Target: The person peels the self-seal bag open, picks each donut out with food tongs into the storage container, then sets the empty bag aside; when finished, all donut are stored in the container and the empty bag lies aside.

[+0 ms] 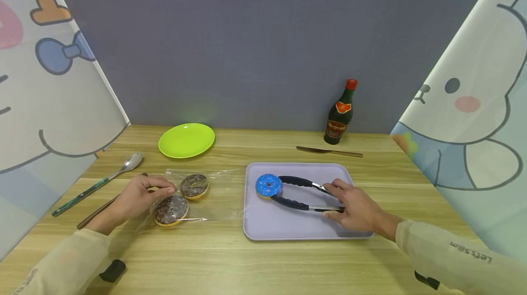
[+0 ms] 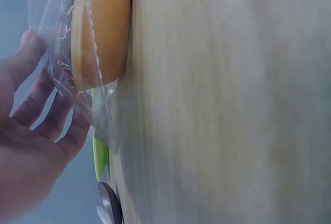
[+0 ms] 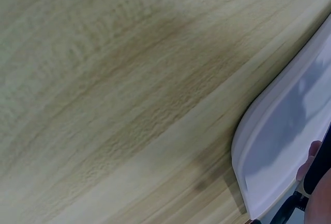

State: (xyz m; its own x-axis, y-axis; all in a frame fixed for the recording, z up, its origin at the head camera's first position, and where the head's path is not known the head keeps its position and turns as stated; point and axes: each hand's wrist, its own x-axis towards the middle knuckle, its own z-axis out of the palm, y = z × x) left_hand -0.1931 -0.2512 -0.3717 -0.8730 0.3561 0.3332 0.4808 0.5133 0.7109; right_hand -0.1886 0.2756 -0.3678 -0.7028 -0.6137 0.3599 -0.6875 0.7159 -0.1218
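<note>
The lilac tray (image 1: pixel 284 231) is placed beside a clear plastic bag (image 1: pixel 220 206), pinched between thumb and fingers of the left hand (image 1: pixel 142 195). Tongs (image 1: pixel 302 182) are gripped by the right hand (image 1: pixel 357 206); the blue-iced doughnut (image 1: pixel 265 189) is located at their tips, on the tray.

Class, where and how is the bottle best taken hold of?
Probably grip the bottle by its neck, under the red cap, coming from the front, above the knife. It stands on its base, its neck is slimmer than its body, and the wall is behind.
</note>
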